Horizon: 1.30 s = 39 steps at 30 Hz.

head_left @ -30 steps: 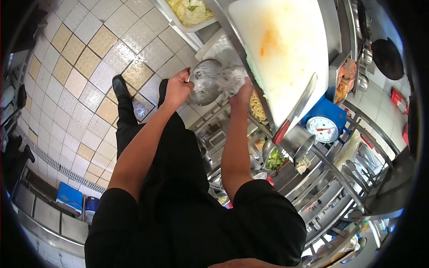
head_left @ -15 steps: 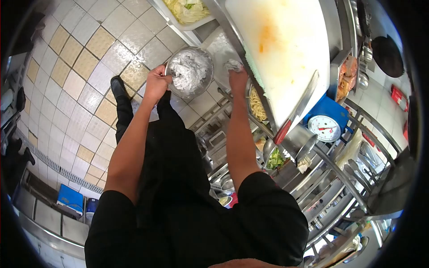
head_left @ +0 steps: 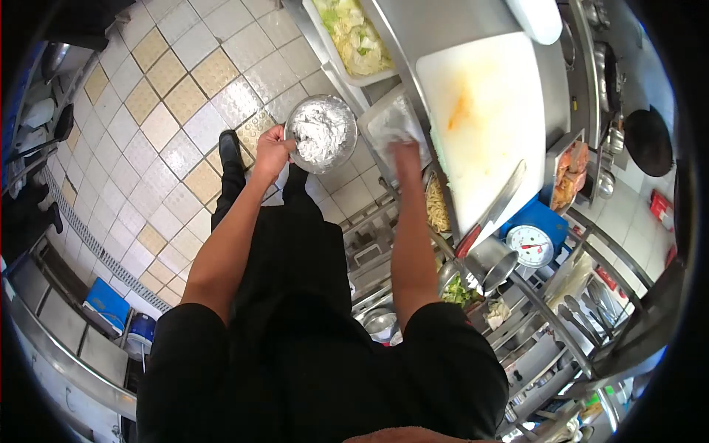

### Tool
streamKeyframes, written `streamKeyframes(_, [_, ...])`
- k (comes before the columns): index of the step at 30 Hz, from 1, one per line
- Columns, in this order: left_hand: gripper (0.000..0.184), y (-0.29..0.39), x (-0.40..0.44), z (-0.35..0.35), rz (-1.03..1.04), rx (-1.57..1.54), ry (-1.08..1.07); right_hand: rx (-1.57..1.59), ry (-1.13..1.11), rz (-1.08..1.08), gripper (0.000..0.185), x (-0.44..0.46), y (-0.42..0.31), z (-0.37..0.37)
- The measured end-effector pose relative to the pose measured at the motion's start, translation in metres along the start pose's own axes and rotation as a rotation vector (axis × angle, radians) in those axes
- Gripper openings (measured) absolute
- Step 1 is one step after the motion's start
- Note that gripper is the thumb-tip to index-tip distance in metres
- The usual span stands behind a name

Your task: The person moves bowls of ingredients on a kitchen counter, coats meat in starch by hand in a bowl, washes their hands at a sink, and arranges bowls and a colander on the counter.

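My left hand (head_left: 273, 151) is closed on the rim of a round metal bowl (head_left: 350, 151), held above the floor. Inside the bowl lies a heap of white, crumpled-looking stuff (head_left: 322, 133) whose kind I cannot make out. My right hand (head_left: 405, 153) reaches over a pale, shallow container (head_left: 384, 122) beside the counter edge. Motion smears its fingers, so I cannot tell what they hold. Right of this hand is a white cutting board (head_left: 495, 96), with a red-handled knife (head_left: 502, 199) lying along its near corner.
A tub of cut cabbage (head_left: 358, 40) stands beyond the pale container. Noodles (head_left: 436, 203) sit below the board's edge. Near the knife are a blue scale (head_left: 530, 240), a metal pot (head_left: 491, 262) and a tray of raw meat (head_left: 571, 173). Tiled floor (head_left: 177, 140) stretches left.
My view has shifted, so the bowl and counter appear lower and farther right. My right hand, earlier with white stuff at its fingers, is now blurred over the pale container. The left keeps the bowl.
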<state>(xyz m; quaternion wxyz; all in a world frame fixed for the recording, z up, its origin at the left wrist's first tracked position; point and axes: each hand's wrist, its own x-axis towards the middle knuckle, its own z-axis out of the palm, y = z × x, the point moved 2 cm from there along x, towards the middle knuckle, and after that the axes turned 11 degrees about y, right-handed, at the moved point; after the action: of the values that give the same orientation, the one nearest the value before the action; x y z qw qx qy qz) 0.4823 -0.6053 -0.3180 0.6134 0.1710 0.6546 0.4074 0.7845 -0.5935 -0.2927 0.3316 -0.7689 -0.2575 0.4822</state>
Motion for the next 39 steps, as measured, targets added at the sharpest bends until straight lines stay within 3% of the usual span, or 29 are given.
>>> streamKeyframes(2, [0.018, 0.022, -0.012, 0.002, 0.027, -0.012, -0.018, -0.493, -0.109, -0.568, 0.038, -0.045, -0.041, 0.049])
streamKeyframes(4, [0.016, 0.057, -0.03, 0.005, 0.078, -0.016, -0.063, -0.467, -0.129, -0.678, 0.04, -0.069, -0.048, 0.109])
streamKeyframes(6, [0.019, 0.103, -0.04, -0.004, 0.147, -0.006, -0.029, -0.63, -0.02, -0.797, 0.044, -0.111, -0.111, 0.168])
streamKeyframes(9, [0.024, 0.14, -0.024, -0.039, 0.209, 0.037, -0.068, -0.711, -0.104, -0.84, 0.044, -0.112, -0.155, 0.197])
streamKeyframes(12, [0.024, 0.195, -0.023, -0.068, 0.243, 0.006, -0.062, -0.592, -0.068, -1.075, 0.045, -0.121, -0.22, 0.207])
streamKeyframes(20, [0.023, 0.308, -0.02, -0.117, 0.284, -0.174, -0.061, -0.267, -0.055, -0.813, 0.029, -0.206, -0.376, 0.233])
streamKeyframes(23, [0.022, 0.334, -0.015, -0.13, 0.334, -0.191, -0.064, -0.189, -0.1, -0.862, 0.03, -0.218, -0.401, 0.245])
streamKeyframes(31, [0.021, 0.375, -0.003, -0.172, 0.334, -0.245, -0.051, -0.012, 0.08, -0.957, 0.036, -0.258, -0.444, 0.28])
streamKeyframes(34, [0.021, 0.379, 0.003, -0.184, 0.347, -0.25, -0.026, 0.101, -0.003, -0.967, 0.036, -0.251, -0.441, 0.294])
streamKeyframes(36, [0.02, 0.381, 0.005, -0.19, 0.353, -0.246, -0.014, -0.016, -0.027, -1.013, 0.036, -0.245, -0.433, 0.312])
streamKeyframes(38, [0.02, 0.383, 0.007, -0.194, 0.354, -0.246, -0.011, -0.48, -0.076, -0.972, 0.049, -0.23, -0.415, 0.322])
streamKeyframes(39, [0.02, 0.377, 0.011, -0.195, 0.387, -0.202, 0.027, -0.52, -0.1, -1.015, 0.054, -0.216, -0.404, 0.327])
